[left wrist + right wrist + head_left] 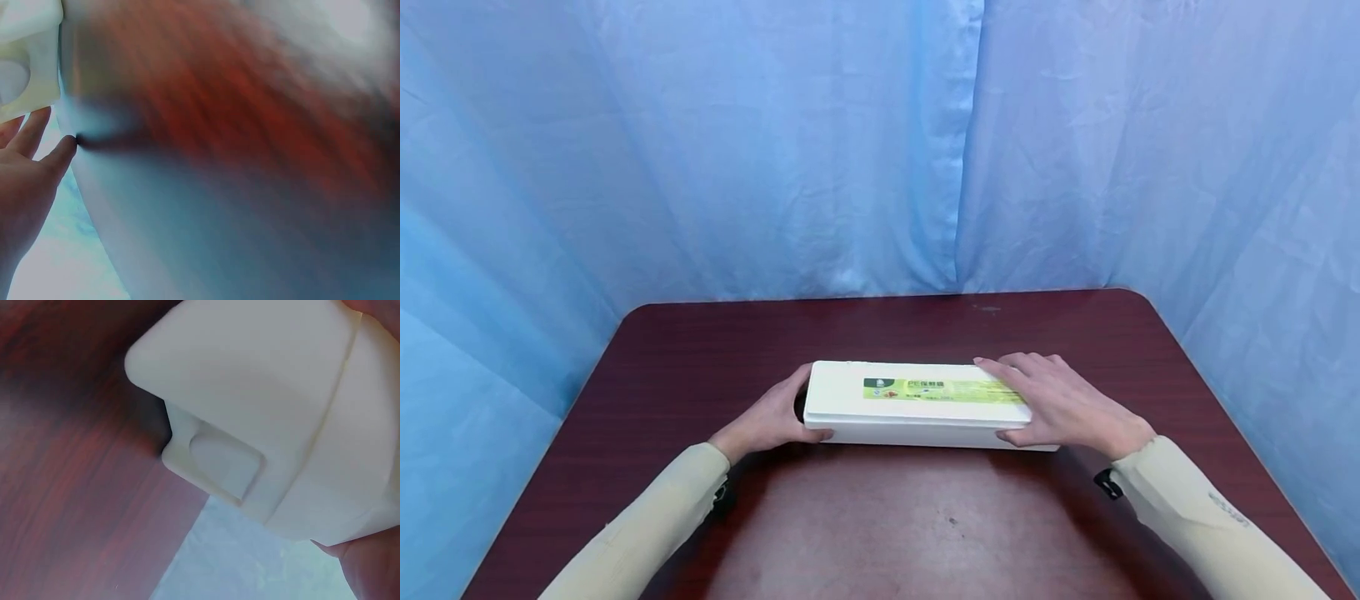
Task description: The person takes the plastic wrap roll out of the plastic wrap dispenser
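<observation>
Left hand (775,414) and right hand (1063,406) grasp the box (917,410) by its ends, sensible holds, inside the bench's (925,517) side edges; likely light, stiff, slick.

So it's a dark reddish-brown, glossy, wood-grain table with rounded far corners (737,333). Long white plastic-looking lidded box (842,400) mid-table, can't tell if it's fully flat. From it, pale scuff (988,309) at 1 o'clock, dark specks (953,521) near 6.
</observation>
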Available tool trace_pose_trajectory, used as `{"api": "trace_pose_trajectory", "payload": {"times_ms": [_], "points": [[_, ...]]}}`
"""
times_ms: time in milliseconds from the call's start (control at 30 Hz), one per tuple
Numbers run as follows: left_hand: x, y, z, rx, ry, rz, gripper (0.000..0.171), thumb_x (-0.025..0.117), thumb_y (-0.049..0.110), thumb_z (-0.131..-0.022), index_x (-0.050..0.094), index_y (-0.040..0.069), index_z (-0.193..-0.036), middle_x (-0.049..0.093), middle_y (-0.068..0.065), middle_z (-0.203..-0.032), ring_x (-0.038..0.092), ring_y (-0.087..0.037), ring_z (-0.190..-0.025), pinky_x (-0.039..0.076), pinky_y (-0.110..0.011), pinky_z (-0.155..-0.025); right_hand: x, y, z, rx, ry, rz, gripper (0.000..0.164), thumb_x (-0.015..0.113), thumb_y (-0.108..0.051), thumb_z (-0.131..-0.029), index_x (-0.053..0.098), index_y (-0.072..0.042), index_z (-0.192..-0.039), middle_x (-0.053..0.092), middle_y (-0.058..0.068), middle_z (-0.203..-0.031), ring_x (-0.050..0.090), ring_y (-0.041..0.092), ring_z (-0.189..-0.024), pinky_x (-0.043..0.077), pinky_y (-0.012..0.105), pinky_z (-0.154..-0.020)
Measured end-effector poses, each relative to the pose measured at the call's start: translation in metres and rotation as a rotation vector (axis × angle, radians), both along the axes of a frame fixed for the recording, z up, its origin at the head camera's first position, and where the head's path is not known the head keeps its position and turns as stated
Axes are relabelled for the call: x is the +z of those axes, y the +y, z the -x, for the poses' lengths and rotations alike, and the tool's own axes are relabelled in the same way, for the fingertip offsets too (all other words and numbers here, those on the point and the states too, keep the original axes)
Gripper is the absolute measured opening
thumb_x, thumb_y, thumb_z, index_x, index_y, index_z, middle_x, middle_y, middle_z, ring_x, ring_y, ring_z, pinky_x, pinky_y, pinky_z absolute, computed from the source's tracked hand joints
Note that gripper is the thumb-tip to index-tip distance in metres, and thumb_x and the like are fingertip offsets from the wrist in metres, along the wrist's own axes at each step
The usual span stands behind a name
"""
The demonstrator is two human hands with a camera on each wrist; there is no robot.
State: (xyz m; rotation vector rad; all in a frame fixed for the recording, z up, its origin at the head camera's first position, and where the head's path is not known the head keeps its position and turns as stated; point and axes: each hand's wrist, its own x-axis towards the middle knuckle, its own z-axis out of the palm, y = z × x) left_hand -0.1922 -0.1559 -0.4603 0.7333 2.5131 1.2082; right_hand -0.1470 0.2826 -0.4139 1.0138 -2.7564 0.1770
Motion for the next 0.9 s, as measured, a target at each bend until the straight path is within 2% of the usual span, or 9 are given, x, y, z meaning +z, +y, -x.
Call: {"api": "trace_pose_trajectory", "payload": {"times_ms": [267, 400, 533, 700, 800, 900], "points": [[-0.001, -0.007, -0.001, -0.007, -0.019, -0.029, 0.103, 0.093, 0.03, -0.077, 0.032, 0.011, -0.158, 0.051, -0.007, -0.149, 0.05, -0.025, -0.134, 0.042, -0.052, -0.107, -0.001, -0.01, 0.0, 0.002, -0.007, -0.005, 0.095, 0.086, -0.041, -0.071, 0.047, -0.012, -0.153, 0.063, 0.006, -0.124, 0.06, 0.024, -0.106, 0.044, 0.047, -0.084], [-0.001, -0.008, 0.0, -0.008, 0.0, -0.027, 0.101, 0.094, 0.024, -0.076, 0.034, 0.011, -0.157, 0.052, -0.008, -0.148, 0.05, -0.026, -0.133, 0.041, -0.052, -0.108, -0.003, -0.014, 0.001, 0.007, 0.015, -0.02, 0.095, 0.086, -0.041, -0.071, 0.047, -0.01, -0.152, 0.063, 0.007, -0.123, 0.061, 0.025, -0.104, 0.045, 0.048, -0.082], [-0.002, -0.008, 0.001, -0.005, 0.025, -0.032, 0.105, 0.094, 0.026, -0.075, 0.033, 0.009, -0.159, 0.052, -0.011, -0.148, 0.05, -0.028, -0.132, 0.04, -0.053, -0.108, -0.004, -0.016, 0.003, 0.008, 0.039, -0.028, 0.094, 0.086, -0.042, -0.071, 0.048, -0.009, -0.15, 0.064, 0.007, -0.121, 0.061, 0.026, -0.103, 0.046, 0.048, -0.081], [-0.001, -0.005, 0.002, -0.021, 0.011, -0.104, 0.109, 0.095, 0.029, -0.074, 0.03, 0.005, -0.158, 0.049, -0.011, -0.149, 0.05, -0.028, -0.132, 0.04, -0.052, -0.109, -0.004, -0.018, 0.004, -0.009, 0.02, -0.028, 0.093, 0.085, -0.044, -0.072, 0.048, -0.011, -0.15, 0.064, 0.005, -0.124, 0.06, 0.025, -0.105, 0.045, 0.048, -0.082], [-0.001, -0.003, 0.004, -0.017, -0.004, -0.131, 0.104, 0.096, 0.027, -0.074, 0.034, 0.007, -0.154, 0.052, -0.009, -0.146, 0.053, -0.025, -0.128, 0.043, -0.05, -0.106, -0.003, -0.019, 0.004, -0.021, -0.005, -0.026, 0.093, 0.084, -0.046, -0.073, 0.047, -0.013, -0.151, 0.063, 0.005, -0.126, 0.06, 0.024, -0.108, 0.045, 0.047, -0.084], [-0.001, -0.003, 0.007, 0.0, 0.033, -0.109, 0.094, 0.095, 0.024, -0.075, 0.04, 0.007, -0.149, 0.056, -0.008, -0.141, 0.056, -0.024, -0.124, 0.046, -0.048, -0.102, -0.002, -0.019, 0.005, -0.026, -0.019, -0.015, 0.094, 0.085, -0.046, -0.072, 0.047, -0.012, -0.151, 0.062, 0.005, -0.127, 0.059, 0.024, -0.109, 0.044, 0.047, -0.085]]}}
